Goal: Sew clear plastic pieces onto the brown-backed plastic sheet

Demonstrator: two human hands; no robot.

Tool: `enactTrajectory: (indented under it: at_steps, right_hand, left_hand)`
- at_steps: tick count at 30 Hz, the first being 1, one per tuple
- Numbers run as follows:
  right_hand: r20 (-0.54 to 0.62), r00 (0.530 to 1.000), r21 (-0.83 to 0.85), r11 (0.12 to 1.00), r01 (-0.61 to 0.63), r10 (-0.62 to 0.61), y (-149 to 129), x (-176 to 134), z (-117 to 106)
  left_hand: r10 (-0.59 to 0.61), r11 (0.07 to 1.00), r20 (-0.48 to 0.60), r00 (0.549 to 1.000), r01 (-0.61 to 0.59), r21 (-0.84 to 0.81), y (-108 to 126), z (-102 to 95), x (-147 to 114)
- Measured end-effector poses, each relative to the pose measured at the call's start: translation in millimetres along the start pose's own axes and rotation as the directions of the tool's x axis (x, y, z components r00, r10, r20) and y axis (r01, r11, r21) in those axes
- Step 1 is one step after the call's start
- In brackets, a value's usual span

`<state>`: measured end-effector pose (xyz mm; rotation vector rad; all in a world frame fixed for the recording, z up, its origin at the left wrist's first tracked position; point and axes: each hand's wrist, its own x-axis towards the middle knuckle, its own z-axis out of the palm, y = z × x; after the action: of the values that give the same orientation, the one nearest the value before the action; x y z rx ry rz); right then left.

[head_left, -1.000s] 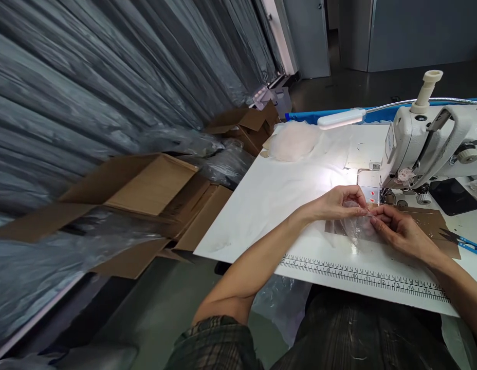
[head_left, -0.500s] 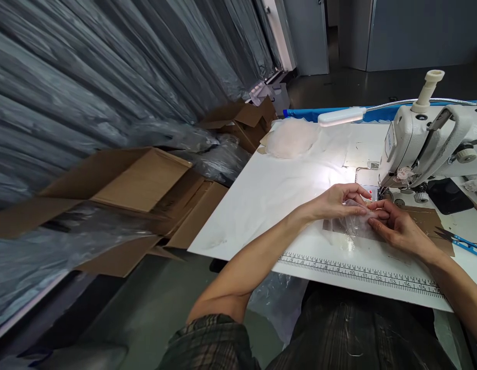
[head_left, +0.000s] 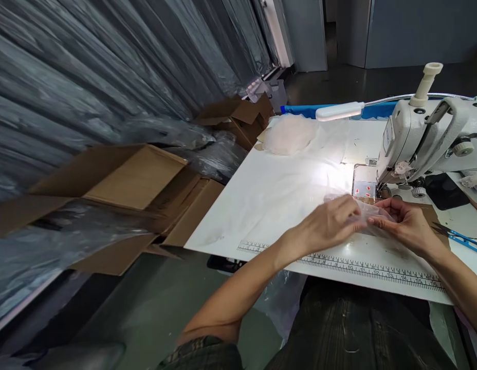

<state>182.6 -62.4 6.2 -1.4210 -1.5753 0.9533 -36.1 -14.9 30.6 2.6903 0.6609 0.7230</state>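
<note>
Between my hands, just in front of the sewing machine [head_left: 419, 136], is a piece of thin sheer whitish fabric [head_left: 367, 211]. My left hand [head_left: 333, 218] pinches its left part, fingers curled. My right hand [head_left: 406, 223] holds the right side between thumb and fingers. Behind the fabric shows the machine's needle plate area [head_left: 364, 189] with small red marks. The needle and presser foot lie at the machine's lower left, beyond my hands. Part of the fabric is hidden by my fingers.
A stack of pale round sheer pieces [head_left: 290, 134] lies at the table's far left. Blue-handled scissors [head_left: 464, 240] and a black phone-like slab [head_left: 446, 191] are on the right. A ruler strip [head_left: 362, 268] runs along the front edge. Open cardboard boxes [head_left: 136, 177] stand left of the table.
My left hand has come down toward me and turned over the fabric, drawing it back from the machine. The marked plate area is now more exposed. The view has shifted slightly.
</note>
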Motion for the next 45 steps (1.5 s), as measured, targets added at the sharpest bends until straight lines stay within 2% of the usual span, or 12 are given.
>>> enactTrajectory:
  at_steps: [2, 5, 8, 11, 14, 16, 19, 25, 28, 32, 38, 45]
  right_hand:
    - [-0.031, 0.979, -0.241, 0.952, 0.188, -0.201, -9, -11, -10]
    - [0.150, 0.834, -0.591, 0.629, 0.506, -0.531, -28, -41, -25]
    - [0.432, 0.713, -0.516, 0.497, 0.698, -0.552, -45, -77, -38]
    - [0.515, 0.775, -0.384, 0.710, 0.591, -0.366, -46, -103, -54]
    - [0.201, 0.946, -0.475, 0.820, 0.320, -0.253, -30, -107, -66]
    - [-0.003, 0.987, -0.522, 0.842, 0.136, -0.162, -16, -98, -63]
    - [-0.075, 0.990, -0.530, 0.846, 0.062, -0.120, 2, -74, -40]
    - [0.035, 0.955, -0.641, 0.726, 0.248, -0.294, 8, -42, 6]
    - [-0.199, 0.970, -0.583, 0.812, -0.006, -0.136, 1, -37, -3]
    - [-0.387, 0.915, -0.362, 0.895, -0.262, 0.111, -1, -30, -26]
    - [-0.247, 0.955, -0.098, 0.976, -0.196, 0.167, 12, -15, -44]
    - [-0.200, 0.980, -0.498, 0.862, -0.097, -0.005, 24, -8, -35]
  left_hand:
    - [0.073, 0.996, 0.106, 0.992, -0.077, 0.036, 8, 8.1, -14]
    - [0.114, 0.978, 0.145, 0.983, -0.137, 0.159, 12, 15.8, -31]
    - [0.098, 0.963, 0.179, 0.979, -0.139, 0.233, 18, 13.0, -45]
    - [0.049, 0.964, 0.183, 0.982, -0.095, 0.249, 27, 4.8, -56]
    - [0.017, 0.977, 0.130, 0.991, -0.044, 0.210, 37, 0.6, -64]
    - [0.025, 0.986, 0.062, 0.998, -0.035, 0.165, 44, 2.5, -67]
    - [0.038, 0.995, 0.012, 0.999, -0.039, 0.092, 50, 9.8, -69]
    - [-0.071, 0.995, -0.006, 0.997, 0.071, 0.071, 49, 21.2, -75]
    - [-0.103, 0.979, -0.069, 0.992, 0.113, 0.170, 47, 28.4, -70]
    - [-0.095, 0.960, -0.105, 0.990, 0.119, 0.253, 49, 41.2, -45]
    - [-0.033, 0.965, -0.142, 0.989, 0.069, 0.254, 53, 57.1, -15]
    - [-0.121, 0.922, -0.043, 0.992, 0.128, 0.365, 61, 59.9, -19]
